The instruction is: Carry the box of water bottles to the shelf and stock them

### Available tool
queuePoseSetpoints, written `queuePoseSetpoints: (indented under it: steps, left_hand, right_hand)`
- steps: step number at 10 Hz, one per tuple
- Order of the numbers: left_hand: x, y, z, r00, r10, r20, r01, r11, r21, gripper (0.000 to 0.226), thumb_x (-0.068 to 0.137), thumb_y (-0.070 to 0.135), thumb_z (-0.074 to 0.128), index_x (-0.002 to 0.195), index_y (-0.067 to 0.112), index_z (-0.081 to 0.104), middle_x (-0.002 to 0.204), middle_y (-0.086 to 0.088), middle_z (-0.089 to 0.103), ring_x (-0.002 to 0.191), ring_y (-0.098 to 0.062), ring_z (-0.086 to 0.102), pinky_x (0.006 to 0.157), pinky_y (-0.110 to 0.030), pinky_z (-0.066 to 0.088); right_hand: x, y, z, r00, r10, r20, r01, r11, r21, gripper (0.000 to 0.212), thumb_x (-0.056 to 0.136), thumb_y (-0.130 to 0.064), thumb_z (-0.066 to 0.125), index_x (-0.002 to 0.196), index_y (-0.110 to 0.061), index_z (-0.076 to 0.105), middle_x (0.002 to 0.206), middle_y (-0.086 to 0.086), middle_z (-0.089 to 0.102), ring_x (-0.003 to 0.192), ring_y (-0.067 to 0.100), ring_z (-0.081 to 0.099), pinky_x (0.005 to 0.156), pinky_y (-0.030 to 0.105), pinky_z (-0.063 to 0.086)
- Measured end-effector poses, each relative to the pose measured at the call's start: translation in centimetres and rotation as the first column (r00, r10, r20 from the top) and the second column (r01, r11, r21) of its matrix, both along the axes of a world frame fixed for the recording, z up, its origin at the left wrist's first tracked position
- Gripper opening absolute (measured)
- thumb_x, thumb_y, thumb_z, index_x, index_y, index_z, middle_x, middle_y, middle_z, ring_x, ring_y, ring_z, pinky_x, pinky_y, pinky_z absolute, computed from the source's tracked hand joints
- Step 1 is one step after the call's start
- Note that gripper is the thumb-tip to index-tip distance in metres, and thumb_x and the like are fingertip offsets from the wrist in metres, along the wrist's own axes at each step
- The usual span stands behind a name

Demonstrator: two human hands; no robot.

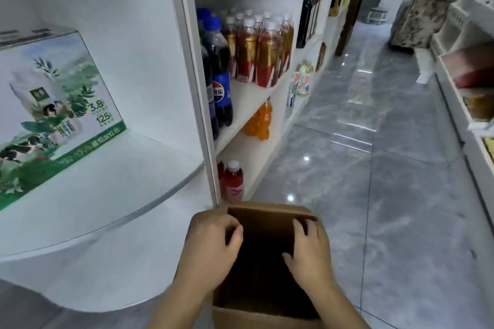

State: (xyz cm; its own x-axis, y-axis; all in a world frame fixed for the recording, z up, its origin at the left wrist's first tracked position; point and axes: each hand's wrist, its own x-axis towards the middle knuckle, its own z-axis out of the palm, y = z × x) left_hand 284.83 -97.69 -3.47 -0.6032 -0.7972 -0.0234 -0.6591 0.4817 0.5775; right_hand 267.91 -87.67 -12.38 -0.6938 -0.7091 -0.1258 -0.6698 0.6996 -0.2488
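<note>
A brown cardboard box [267,315] sits low in front of me, open at the top, its inside dark with no bottles that I can make out. My left hand [213,246] grips the box's left wall, fingers curled over the rim. My right hand [310,251] grips the right wall the same way. The white shelf unit [248,93] stands just beyond the box on the left, holding cola, tea, orange soda and red drink bottles [234,181].
A rounded white end shelf [107,195] on the left carries a green printed milk carton [53,104]. The grey tiled aisle [374,168] runs ahead on the right. More shelving [459,75] lines the right side, with a covered bundle at the far end.
</note>
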Motion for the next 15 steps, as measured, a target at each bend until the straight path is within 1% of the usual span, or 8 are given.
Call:
queuePoseSetpoints:
  steps: [2,3,4,6,8,12,14,15]
  left_hand:
    - [-1.0,0.1,-6.7,0.937,0.118,0.328,-0.206,0.947,0.247,0.069,0.094,0.063,0.027,0.151,0.024,0.023,0.145,-0.011,0.045,0.130,-0.029,0.047,0.107,-0.043,0.041]
    - [-1.8,0.0,-7.3,0.928,0.054,0.368,-0.159,0.952,0.263,0.061,0.098,0.055,0.019,0.133,0.020,0.054,0.134,-0.011,0.058,0.120,-0.026,0.056,0.103,-0.040,0.043]
    - [-2.3,0.6,-7.4,0.946,0.006,0.324,-0.112,0.945,0.308,0.050,0.097,0.053,0.027,0.117,0.020,0.059,0.117,-0.007,0.069,0.107,-0.025,0.064,0.093,-0.036,0.049]
    - [-4.9,1.7,-8.3,0.964,-0.102,0.247,0.036,0.966,0.258,0.035,0.098,0.016,0.043,0.132,0.012,0.049,0.109,-0.008,0.067,0.095,-0.022,0.065,0.084,-0.032,0.049]
    - [-8.8,4.4,-10.0,0.964,-0.221,0.149,0.173,0.944,0.281,0.031,0.096,0.014,0.043,0.127,0.018,0.050,0.077,0.005,0.061,0.076,-0.017,0.063,0.075,-0.033,0.052]
    - [-8.7,4.9,-11.6,0.958,-0.169,0.231,0.116,0.967,0.228,0.046,0.096,0.025,0.045,0.141,0.020,0.036,0.110,-0.006,0.072,0.098,-0.023,0.068,0.084,-0.034,0.053]
    - [-8.1,4.3,-7.3,0.988,-0.131,0.087,0.124,0.988,0.087,0.047,0.097,0.038,0.049,0.142,0.027,0.045,0.130,0.002,0.063,0.114,-0.017,0.061,0.095,-0.029,0.048]
    - [-7.5,3.5,-4.7,0.987,-0.120,-0.108,0.138,0.975,0.173,0.027,0.098,0.037,0.049,0.123,0.036,0.060,0.112,0.018,0.069,0.097,-0.002,0.064,0.087,-0.023,0.050]
  right_hand:
    - [-1.9,0.8,-1.6,0.972,-0.168,-0.166,0.179,0.982,0.055,0.096,0.076,0.000,0.073,0.156,-0.026,0.025,0.162,0.017,0.016,0.147,0.047,0.011,0.116,0.065,0.022]
    - [-2.4,1.2,-1.6,0.972,-0.226,-0.070,0.235,0.952,0.196,0.105,0.085,0.000,0.065,0.157,-0.034,-0.004,0.164,0.015,-0.009,0.149,0.050,-0.001,0.115,0.068,0.016]
    - [-2.9,2.1,-1.2,0.961,-0.274,-0.019,0.274,0.950,0.147,0.100,0.088,0.000,0.061,0.157,-0.026,-0.005,0.162,0.017,0.004,0.131,0.035,0.044,0.101,0.045,0.049]
    - [-5.0,5.8,0.6,0.945,-0.326,0.004,0.325,0.943,0.070,0.079,0.091,-0.002,0.050,0.155,-0.023,0.007,0.124,0.011,0.049,0.090,0.025,0.061,0.073,0.033,0.050]
    - [-7.3,11.3,1.9,0.893,-0.450,0.023,0.444,0.888,0.123,0.087,0.092,0.000,0.050,0.158,-0.024,-0.001,0.139,0.016,0.043,0.105,0.029,0.065,0.084,0.034,0.052]
    - [-6.5,12.0,0.3,0.905,-0.420,0.060,0.409,0.901,0.143,0.091,0.090,0.000,0.055,0.157,-0.019,-0.003,0.141,0.014,0.043,0.111,0.029,0.063,0.084,0.034,0.053]
    - [-5.1,9.0,3.0,0.939,-0.314,-0.141,0.337,0.920,0.201,0.064,0.093,-0.014,0.057,0.151,-0.017,0.031,0.158,0.015,0.026,0.147,0.036,0.024,0.116,0.049,0.031]
    - [-3.6,6.5,4.7,0.987,-0.156,-0.042,0.160,0.982,0.100,0.053,0.098,-0.023,0.054,0.150,-0.023,0.039,0.157,0.006,0.037,0.147,0.028,0.030,0.119,0.043,0.032]
